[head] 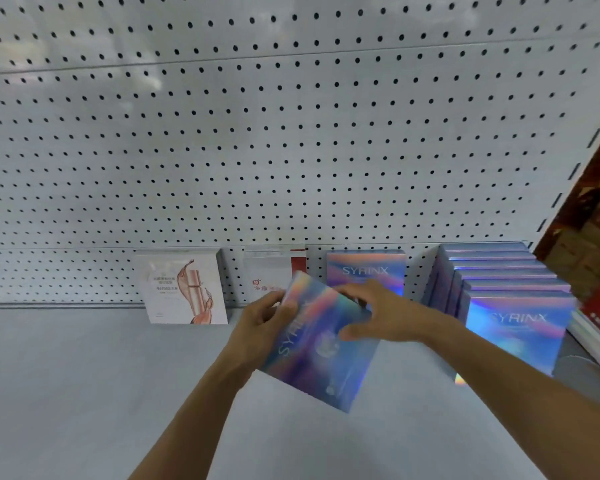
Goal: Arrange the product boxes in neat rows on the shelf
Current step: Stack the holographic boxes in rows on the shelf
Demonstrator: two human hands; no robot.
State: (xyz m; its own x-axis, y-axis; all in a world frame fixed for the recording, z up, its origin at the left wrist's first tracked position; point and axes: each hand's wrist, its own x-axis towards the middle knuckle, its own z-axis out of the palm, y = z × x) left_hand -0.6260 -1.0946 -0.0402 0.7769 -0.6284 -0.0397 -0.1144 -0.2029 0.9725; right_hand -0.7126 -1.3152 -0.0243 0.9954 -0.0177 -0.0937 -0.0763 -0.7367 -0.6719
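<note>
i have a flat holographic blue-and-pink box printed syrinx (317, 344) held tilted in the air above the pale grey shelf (84, 393), between both hands. my left hand (260, 327) grips its left edge, fingers curled round the side and thumb on the face. my right hand (371, 313) lies over the upper right corner, fingers spread and bent onto the top edge, thumb pressing the front; it looks like a loose steadying hold more than a firm clamp. i judge the two-handed hold is there to turn the box square before it goes down, since it sits at a slant to everything behind it.

behind it, against the white pegboard back panel (291, 133), one matching syrinx box (366, 271) stands upright facing out. to its right a row of the same holographic boxes (510, 306) runs front to back, lettering forward, a tidy file. to the left stand a white box with a red stripe (274, 271), partly hidden by the held one, and a white box with a copper-coloured bottle picture (184, 289), each apart from its neighbour.

the held box most likely belongs in front of the lone syrinx box, starting a second file beside the full row. it needs to be brought upright with its face forward first.
</note>
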